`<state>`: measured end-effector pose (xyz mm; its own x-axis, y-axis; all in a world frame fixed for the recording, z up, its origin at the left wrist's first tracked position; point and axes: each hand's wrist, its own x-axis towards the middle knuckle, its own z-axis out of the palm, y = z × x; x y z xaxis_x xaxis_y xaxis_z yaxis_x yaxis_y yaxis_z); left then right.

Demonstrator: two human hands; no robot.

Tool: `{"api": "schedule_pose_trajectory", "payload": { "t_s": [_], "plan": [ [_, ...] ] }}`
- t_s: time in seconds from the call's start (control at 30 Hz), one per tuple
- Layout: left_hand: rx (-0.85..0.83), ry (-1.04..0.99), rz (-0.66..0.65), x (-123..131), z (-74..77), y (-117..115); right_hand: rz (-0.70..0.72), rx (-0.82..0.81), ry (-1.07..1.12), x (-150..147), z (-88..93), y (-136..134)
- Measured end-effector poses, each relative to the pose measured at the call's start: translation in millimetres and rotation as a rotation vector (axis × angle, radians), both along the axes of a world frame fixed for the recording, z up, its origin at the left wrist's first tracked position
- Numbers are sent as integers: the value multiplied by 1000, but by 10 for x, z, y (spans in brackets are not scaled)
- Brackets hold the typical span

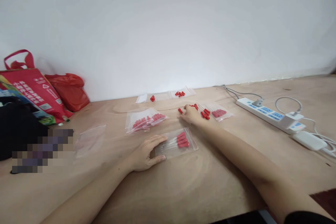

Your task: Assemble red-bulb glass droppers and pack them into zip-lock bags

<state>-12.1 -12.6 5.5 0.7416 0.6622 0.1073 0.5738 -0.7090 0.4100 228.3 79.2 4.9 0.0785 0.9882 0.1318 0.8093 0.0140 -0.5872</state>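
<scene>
A clear zip bag [170, 148] with several red-tipped sticks lies flat on the table. My left hand [148, 152] rests at its left end, thumb and fingers apart, fingertips touching the plastic. Farther back, my right hand [190, 114] is closed in a pinch on a red-tipped stick [180, 111], whose red end pokes out to the left. Just right of that hand is a loose group of red-tipped sticks [205, 113]. Filled bags [143, 120] overlap left of the right hand, and another filled bag [219, 113] lies right of the loose sticks.
Near the wall are two bags [170, 95] with small red pieces on them. An empty-looking bag [90, 140] lies left. A red shopping bag [39, 92] and a red plastic bag [68, 91] stand far left. A power strip [270, 113] with cables crosses the right side.
</scene>
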Motion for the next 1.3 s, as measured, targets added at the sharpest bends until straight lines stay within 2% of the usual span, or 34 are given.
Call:
{"api": "schedule_pose_trajectory", "payload": {
  "t_s": [0.13, 0.3, 0.37, 0.43, 0.6, 0.83, 1.0, 1.13, 1.3],
  "plan": [
    [-1, -3, -15, 4, 7, 1, 31, -86, 41, -106, 44, 98],
    [1, -27, -27, 4, 7, -2, 146, -6, 168, 131, 58, -101],
    [-2, -19, -19, 8, 10, -4, 191, 89, 422, 270, 6, -255],
    [-3, -8, -8, 15, 15, -6, 172, 73, 646, 369, -76, -419],
    [0, -18, -2, 25, 16, -4, 42, 20, 962, 389, -236, -699],
    [1, -9, 4, 18, 9, -7, 142, -91, 1039, 326, -194, -889],
    [6, 3, 7, 20, 13, -10, 111, -81, 1140, 287, -212, -1012],
    [12, 14, 9, 16, 10, -12, 37, 0, 1181, 274, -217, -1025],
    [11, 16, 10, 10, -3, -7, 61, -119, 1231, 284, -198, -1050]
  ]
}}
